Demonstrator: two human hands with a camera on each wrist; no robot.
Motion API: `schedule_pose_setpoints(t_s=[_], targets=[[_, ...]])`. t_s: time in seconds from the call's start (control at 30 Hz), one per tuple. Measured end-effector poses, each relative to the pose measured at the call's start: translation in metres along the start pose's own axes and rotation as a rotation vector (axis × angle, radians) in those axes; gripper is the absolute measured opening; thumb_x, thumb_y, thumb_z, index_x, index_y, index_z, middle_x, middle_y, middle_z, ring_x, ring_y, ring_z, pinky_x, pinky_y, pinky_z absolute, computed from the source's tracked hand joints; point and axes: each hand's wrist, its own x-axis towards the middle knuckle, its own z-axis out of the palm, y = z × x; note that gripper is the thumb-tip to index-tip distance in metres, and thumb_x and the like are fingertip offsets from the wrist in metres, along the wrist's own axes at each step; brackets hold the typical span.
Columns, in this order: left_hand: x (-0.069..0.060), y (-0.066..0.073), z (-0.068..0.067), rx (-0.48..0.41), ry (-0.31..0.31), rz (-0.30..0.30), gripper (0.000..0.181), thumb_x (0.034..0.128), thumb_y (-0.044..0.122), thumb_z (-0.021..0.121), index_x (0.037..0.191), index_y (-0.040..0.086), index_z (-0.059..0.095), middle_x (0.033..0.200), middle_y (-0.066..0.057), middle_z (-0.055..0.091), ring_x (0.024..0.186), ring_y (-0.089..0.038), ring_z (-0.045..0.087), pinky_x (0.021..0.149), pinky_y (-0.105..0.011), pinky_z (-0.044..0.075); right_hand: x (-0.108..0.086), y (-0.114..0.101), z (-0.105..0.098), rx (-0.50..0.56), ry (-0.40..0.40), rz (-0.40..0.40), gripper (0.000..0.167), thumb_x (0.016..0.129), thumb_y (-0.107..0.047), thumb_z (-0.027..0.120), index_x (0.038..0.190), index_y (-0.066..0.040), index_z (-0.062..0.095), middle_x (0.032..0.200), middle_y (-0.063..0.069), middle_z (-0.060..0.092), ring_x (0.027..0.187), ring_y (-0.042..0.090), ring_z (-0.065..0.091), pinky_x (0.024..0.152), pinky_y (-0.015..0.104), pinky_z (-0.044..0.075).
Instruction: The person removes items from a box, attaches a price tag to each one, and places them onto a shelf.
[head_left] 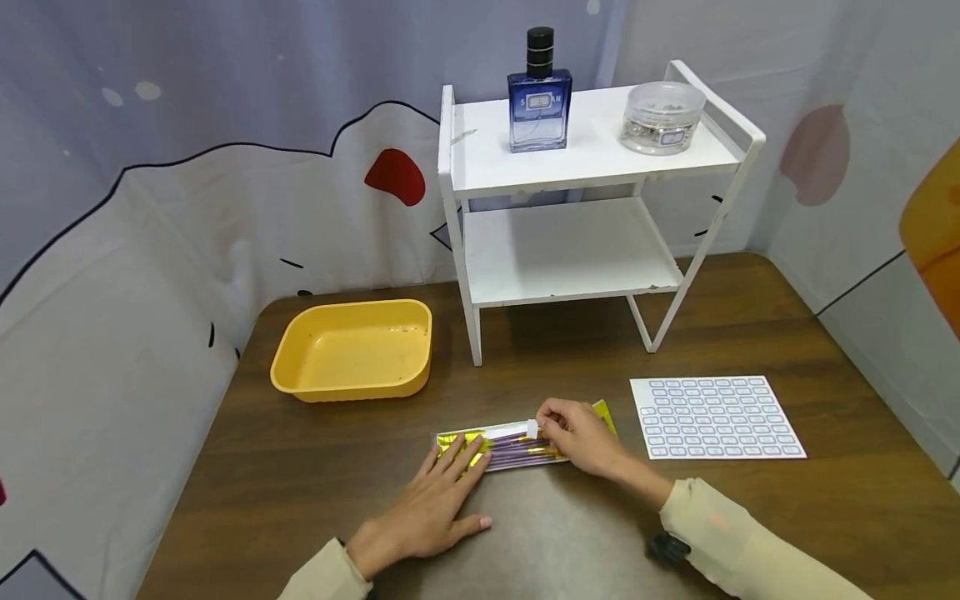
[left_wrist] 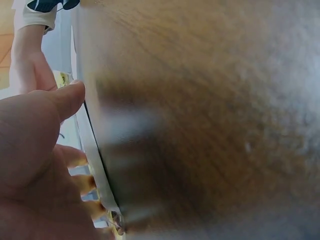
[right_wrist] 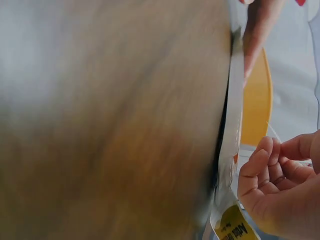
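A flat clear packet (head_left: 517,455) of slim purple-handled sticks, probably paintbrushes, lies on the table with yellow printed ends. My left hand (head_left: 427,508) rests on its left end, fingers spread and straight, thumb out on the near side. Over the right half, my right hand (head_left: 585,442) pinches a small white sticker (head_left: 532,429) between thumb and fingertips, at the packet's upper face. Whether the sticker touches the plastic I cannot tell. The right wrist view shows the curled fingers (right_wrist: 262,170) above the packet's yellow printed part (right_wrist: 234,225); the sticker is hidden there.
A sheet of small bordered labels (head_left: 720,417) lies right of my right hand. Behind left stands a yellow tray (head_left: 352,387). A white two-tier shelf (head_left: 570,250) at the back carries a blue perfume bottle (head_left: 540,112) and a clear round jar (head_left: 662,117), each bearing a small label.
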Motion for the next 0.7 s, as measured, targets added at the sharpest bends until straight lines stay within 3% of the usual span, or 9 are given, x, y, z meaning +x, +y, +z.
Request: schedule_pose_setpoints(t_s=[0.17, 0.33, 0.7], targets=[[-0.001, 0.001, -0.001, -0.025, 0.007, 0.005, 0.078, 0.0975, 0.052, 0.055, 0.157, 0.009, 0.030, 0.168, -0.010, 0.019, 0.155, -0.038, 0.014, 0.121, -0.064, 0.012, 0.005, 0.000, 0.003, -0.153, 0.013, -0.034, 0.015, 0.088, -0.003, 0.061, 0.077, -0.012, 0.065, 0.063, -0.011, 0.050, 0.059, 0.000, 0.042, 0.057, 0.020, 0.036], [-0.001, 0.001, -0.002, -0.030, 0.003, 0.006, 0.077, 0.0975, 0.051, 0.056, 0.157, 0.009, 0.030, 0.168, -0.010, 0.020, 0.155, -0.038, 0.014, 0.121, -0.064, 0.012, 0.009, -0.004, 0.007, -0.233, -0.011, -0.066, 0.016, 0.090, -0.005, 0.062, 0.076, -0.011, 0.065, 0.064, -0.010, 0.052, 0.061, 0.003, 0.044, 0.056, 0.020, 0.036], [0.000, 0.000, -0.003, -0.042, -0.026, -0.008, 0.079, 0.0971, 0.051, 0.057, 0.158, 0.011, 0.028, 0.168, -0.009, 0.017, 0.155, -0.037, 0.011, 0.122, -0.064, 0.010, 0.011, -0.007, 0.010, -0.407, 0.035, -0.212, 0.018, 0.087, -0.002, 0.064, 0.073, -0.012, 0.062, 0.067, -0.006, 0.056, 0.062, 0.008, 0.053, 0.058, 0.026, 0.046]])
